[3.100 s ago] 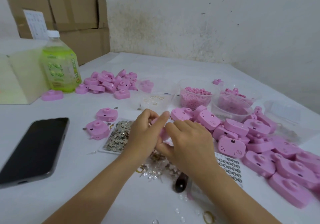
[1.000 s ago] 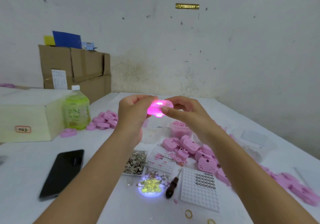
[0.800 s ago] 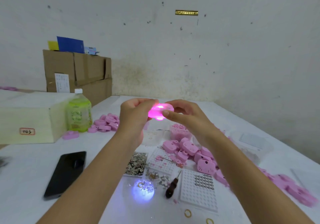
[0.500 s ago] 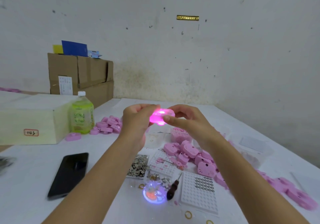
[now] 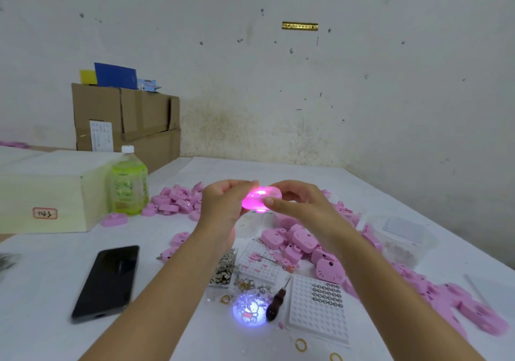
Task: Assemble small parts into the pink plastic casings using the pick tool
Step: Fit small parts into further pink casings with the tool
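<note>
A pink plastic casing (image 5: 260, 199) is raised above the table and glows bright pink from inside. My left hand (image 5: 223, 207) pinches its left end and my right hand (image 5: 296, 204) pinches its right end. Its light throws a round picture spot (image 5: 250, 311) onto the table below. The pick tool (image 5: 276, 303), with a dark wooden handle, lies on the table beside that spot, held by no hand. Loose pink casings (image 5: 303, 245) are heaped under my right forearm, and another heap of casings (image 5: 175, 201) lies at the back left.
A black phone (image 5: 107, 281) lies at the left. A green bottle (image 5: 128, 183) stands by a pale box (image 5: 53, 190), with cardboard boxes (image 5: 125, 118) behind. A white grid tray with button cells (image 5: 320, 306), small metal parts (image 5: 224, 268) and clear bags (image 5: 401, 242) crowd the middle and right.
Three seconds ago both hands worked on a casing low over the table. They have since lifted it and it lights up. Over the last second it stays held while the projected spot changes.
</note>
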